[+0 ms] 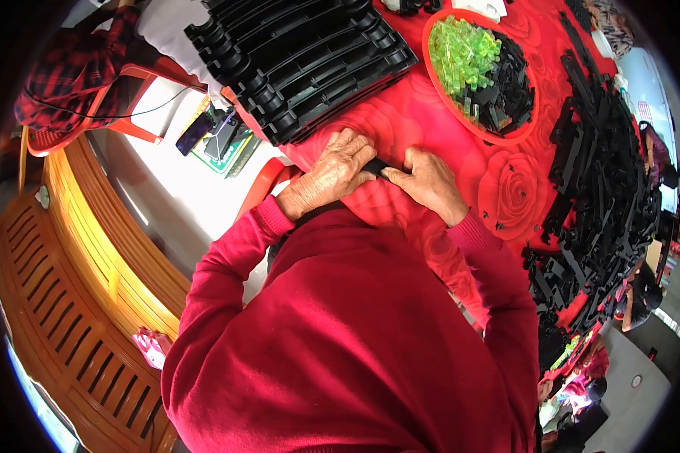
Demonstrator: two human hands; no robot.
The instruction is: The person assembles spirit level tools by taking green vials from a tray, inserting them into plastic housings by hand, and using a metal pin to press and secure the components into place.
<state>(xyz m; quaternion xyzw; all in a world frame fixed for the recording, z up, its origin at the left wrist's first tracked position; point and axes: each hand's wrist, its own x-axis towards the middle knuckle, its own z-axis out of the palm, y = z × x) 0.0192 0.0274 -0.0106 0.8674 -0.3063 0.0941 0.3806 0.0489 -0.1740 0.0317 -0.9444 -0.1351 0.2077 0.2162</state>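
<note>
Far left: wooden bench point(91, 287), plaid cloth point(75, 72) on an orange chair point(140, 124) above it, phone point(194, 133) on the floor nearby. Top centre: stack of black curved tracks point(302, 60) on the red tablecloth point(408, 113). Person in a red sweater point(355, 340) leans over the table edge, 2 hands meeting at centre. Left hand point(331, 175) fingers curled closed over 1 end of a small black part point(375, 167); right hand point(428, 183) pinches the other end, thumb and fingers closed on it. Part sits between the 2 hands, just above the cloth, mostly hidden so can't tell its shape. Right of that: red oval tray point(438, 90) with green clips point(465, 53) on its left side, black bits point(510, 94) on its right. Far right: long pile of black parts point(601, 181) running down the table edge.
</note>
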